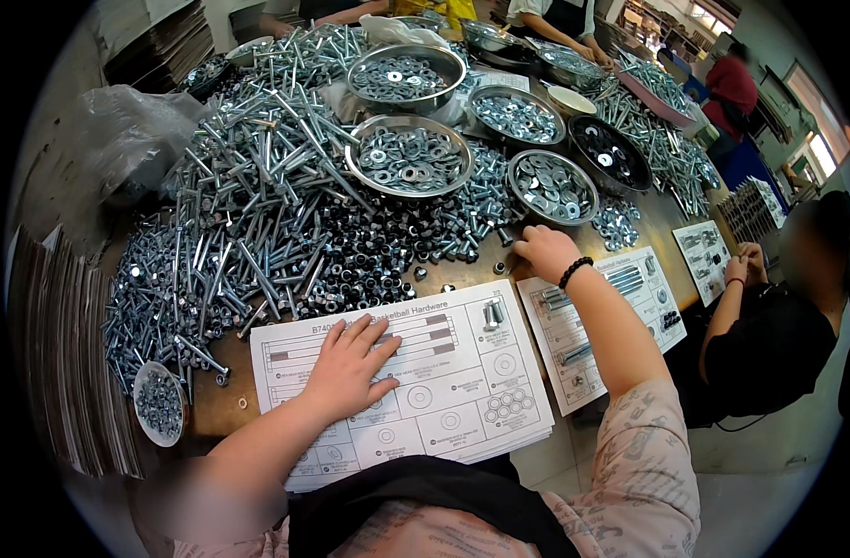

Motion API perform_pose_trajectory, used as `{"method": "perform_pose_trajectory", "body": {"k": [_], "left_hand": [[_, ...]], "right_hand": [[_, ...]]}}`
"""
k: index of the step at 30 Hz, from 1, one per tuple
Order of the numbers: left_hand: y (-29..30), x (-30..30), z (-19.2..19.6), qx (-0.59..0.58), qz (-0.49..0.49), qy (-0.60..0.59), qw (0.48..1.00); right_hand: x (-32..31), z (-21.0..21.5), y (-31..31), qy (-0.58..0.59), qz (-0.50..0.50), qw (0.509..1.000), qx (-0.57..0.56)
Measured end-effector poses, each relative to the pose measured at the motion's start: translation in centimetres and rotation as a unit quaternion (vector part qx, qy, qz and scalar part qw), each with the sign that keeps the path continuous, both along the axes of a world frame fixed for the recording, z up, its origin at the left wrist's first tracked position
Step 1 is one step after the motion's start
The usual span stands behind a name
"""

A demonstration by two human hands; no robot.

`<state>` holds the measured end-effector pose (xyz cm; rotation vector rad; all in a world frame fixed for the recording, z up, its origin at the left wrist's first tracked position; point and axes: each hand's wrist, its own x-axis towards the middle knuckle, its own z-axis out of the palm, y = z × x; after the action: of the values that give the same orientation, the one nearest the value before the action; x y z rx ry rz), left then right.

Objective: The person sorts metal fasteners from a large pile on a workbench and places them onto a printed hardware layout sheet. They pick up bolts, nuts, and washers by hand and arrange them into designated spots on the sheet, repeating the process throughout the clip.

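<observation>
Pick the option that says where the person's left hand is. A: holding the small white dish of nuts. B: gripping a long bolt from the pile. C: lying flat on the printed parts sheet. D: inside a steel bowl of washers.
C: the left hand lies palm down, fingers spread, on the printed parts sheet, apart from the bowl of washers and the bolt pile.

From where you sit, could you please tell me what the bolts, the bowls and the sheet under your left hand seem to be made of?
Bolts: bright plated steel, apparently; silvery glint. Bowls: likely stainless steel; shiny rims. Sheet under left hand: matte white printed paper or card.
</observation>
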<state>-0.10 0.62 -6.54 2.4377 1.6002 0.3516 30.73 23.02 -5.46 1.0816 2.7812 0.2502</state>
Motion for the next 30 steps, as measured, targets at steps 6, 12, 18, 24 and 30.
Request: {"method": "perform_pose_trajectory", "body": {"k": [6, 12, 18, 24, 30], "left_hand": [[0.0, 0.0, 0.0, -0.005, 0.001, 0.001, 1.0], [0.0, 0.1, 0.2, -0.01, 0.007, 0.027, 1.0], [0.1, 0.1, 0.1, -0.007, 0.0, -0.001, 1.0], [0.1, 0.1, 0.1, -0.003, 0.0, -0.001, 1.0], [0.1, 0.1, 0.0, -0.001, -0.001, 0.0, 1.0]], "right_hand": [[0.4, -0.2, 0.3, -0.022, 0.086, 0.995, 0.033], [0.0, 1.4, 0.0, 0.259, -0.002, 0.964, 0.06], [3.2, 2.7, 3.2, 0.345, -0.189, 0.901, 0.183], [4.4, 2.5, 3.7, 0.26, -0.276, 0.903, 0.202], [4.3, 2.7, 3.9, 0.259, -0.297, 0.897, 0.203]]}}
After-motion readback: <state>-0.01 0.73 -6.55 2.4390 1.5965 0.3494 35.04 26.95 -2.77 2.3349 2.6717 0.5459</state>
